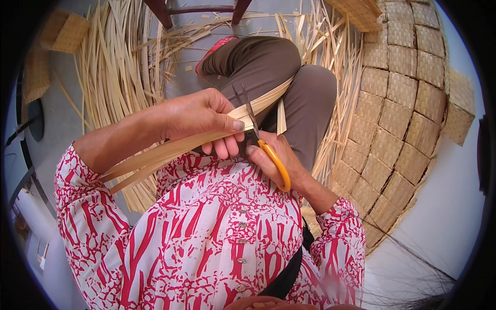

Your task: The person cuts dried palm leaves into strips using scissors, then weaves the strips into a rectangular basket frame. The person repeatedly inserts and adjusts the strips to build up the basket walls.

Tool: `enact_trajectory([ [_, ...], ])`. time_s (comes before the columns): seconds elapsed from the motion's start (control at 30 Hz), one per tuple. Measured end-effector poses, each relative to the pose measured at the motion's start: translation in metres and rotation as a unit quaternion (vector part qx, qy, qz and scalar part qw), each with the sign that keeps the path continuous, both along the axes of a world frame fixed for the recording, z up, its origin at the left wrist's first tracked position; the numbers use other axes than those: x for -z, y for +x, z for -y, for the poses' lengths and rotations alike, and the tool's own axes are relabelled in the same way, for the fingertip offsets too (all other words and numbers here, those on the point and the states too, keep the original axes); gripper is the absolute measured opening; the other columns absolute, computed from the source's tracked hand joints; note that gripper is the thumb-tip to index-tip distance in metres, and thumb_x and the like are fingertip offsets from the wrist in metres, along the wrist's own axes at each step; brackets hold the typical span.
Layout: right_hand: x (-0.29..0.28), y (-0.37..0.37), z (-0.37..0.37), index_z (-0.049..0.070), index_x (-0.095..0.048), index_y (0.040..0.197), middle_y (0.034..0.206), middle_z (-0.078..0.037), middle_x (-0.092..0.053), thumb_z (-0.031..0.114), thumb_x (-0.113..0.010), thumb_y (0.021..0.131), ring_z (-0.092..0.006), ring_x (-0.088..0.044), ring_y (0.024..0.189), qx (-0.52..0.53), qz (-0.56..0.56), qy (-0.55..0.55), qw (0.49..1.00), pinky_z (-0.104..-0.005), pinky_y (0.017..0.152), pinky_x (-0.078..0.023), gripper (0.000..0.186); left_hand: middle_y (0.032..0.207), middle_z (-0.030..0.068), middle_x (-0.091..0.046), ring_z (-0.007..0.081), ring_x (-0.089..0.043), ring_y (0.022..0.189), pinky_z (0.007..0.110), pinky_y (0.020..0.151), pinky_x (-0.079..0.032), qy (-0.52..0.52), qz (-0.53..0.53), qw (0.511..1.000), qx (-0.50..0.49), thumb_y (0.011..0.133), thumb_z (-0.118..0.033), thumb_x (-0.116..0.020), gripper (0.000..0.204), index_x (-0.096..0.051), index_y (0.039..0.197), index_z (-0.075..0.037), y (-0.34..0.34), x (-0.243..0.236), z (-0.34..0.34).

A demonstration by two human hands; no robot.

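My left hand [206, 116] is closed around a flat bundle of pale plant-fibre strips [150, 156], thumb on top, with the strips running diagonally from my left forearm up between my knees. My right hand [289, 160] grips scissors with orange handles [279, 169]. The dark, open-looking blades [248, 105] cross the bundle just right of my left thumb; whether they touch the strips I cannot tell. A short strip end [281, 118] hangs below the bundle over my right leg [315, 108].
Loose strips [111, 67] cover the floor on both sides of my legs. Rows of square woven pieces [392, 108] stand along the right, with a woven box [460, 103] beyond. More woven boxes [64, 31] sit at upper left. Dark red chair legs [235, 15] stand ahead.
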State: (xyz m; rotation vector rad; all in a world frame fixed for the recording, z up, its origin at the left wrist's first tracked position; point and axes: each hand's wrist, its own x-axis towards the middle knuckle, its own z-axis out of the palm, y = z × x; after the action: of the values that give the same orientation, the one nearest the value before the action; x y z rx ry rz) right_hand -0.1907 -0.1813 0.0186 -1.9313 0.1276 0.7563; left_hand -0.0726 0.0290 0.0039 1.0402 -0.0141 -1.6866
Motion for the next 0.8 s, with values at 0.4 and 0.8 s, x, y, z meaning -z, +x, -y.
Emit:
enact_trajectory([
  [0.4, 0.003, -0.011, 0.001, -0.002, -0.056, 0.099, 0.076, -0.013, -0.061, 0.032, -0.06, 0.092, -0.022, -0.055, 0.061, 0.034, -0.08, 0.066, 0.994, -0.0373, 0.06, -0.047, 0.035, 0.08, 0.0097, -0.072, 0.0125, -0.07, 0.064, 0.02, 0.048, -0.05, -0.024, 0.033, 0.999, -0.007, 0.101, -0.025, -0.057, 0.027, -0.067, 0.097, 0.0, -0.006, 0.0, 0.002],
  [0.8, -0.009, 0.005, 0.003, -0.001, -0.057, 0.097, 0.078, -0.008, -0.061, 0.034, -0.056, 0.096, -0.0141, -0.056, 0.07, 0.023, -0.128, 0.129, 0.983, -0.0313, 0.065, -0.045, 0.035, 0.081, 0.011, -0.073, 0.0124, -0.069, 0.061, 0.02, 0.048, -0.05, -0.023, -0.035, 0.999, -0.014, 0.1, -0.024, -0.059, 0.027, -0.068, 0.097, 0.001, -0.001, -0.003, 0.002],
])
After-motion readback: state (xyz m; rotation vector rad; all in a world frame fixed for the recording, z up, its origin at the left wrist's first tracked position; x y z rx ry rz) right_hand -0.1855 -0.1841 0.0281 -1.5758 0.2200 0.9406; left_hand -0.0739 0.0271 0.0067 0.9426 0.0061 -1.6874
